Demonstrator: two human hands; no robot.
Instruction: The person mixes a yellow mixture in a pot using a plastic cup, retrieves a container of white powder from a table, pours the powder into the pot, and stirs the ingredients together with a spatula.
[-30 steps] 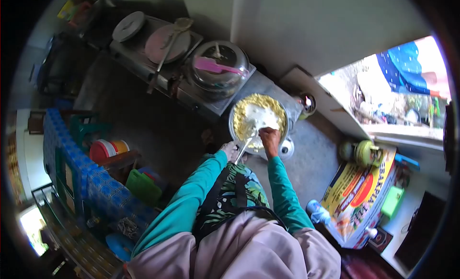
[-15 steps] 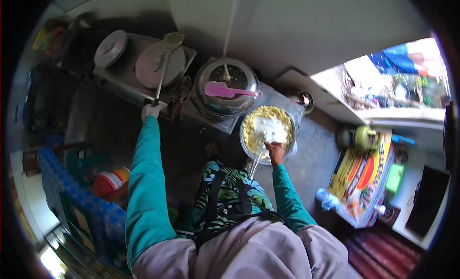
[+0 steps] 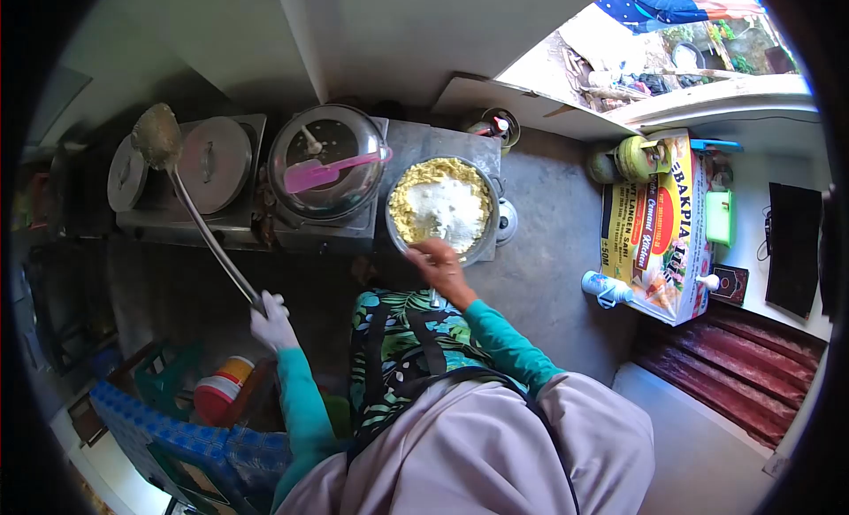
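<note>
My left hand [image 3: 276,324], in a white glove, is wrapped around the dark grip of a long-handled metal ladle [image 3: 212,236]. The ladle's coated bowl is raised at the upper left, in front of the flat lids. My bare right hand [image 3: 445,272] is over the near rim of a metal pan [image 3: 490,236], its fingers partly apart and holding nothing I can see. Whether it touches the rim I cannot tell. Yellow crumbly food [image 3: 429,174] fills the pan, with white powder [image 3: 447,210] heaped on top. Below the hand shows part of the pan's handle [image 3: 436,298].
Left of the pan, a pink spatula [image 3: 314,174] lies on a domed lid [image 3: 292,134]. Two flat lids, one a round lid [image 3: 225,152], cover the stove further left. At right stand a printed carton [image 3: 668,223], a green gas cylinder [image 3: 638,158] and a blue bottle [image 3: 606,289].
My left hand has drawn back toward me and the ladle's bowl has swung up and left. My right hand has shifted to the pan's near left rim. The view has turned.
</note>
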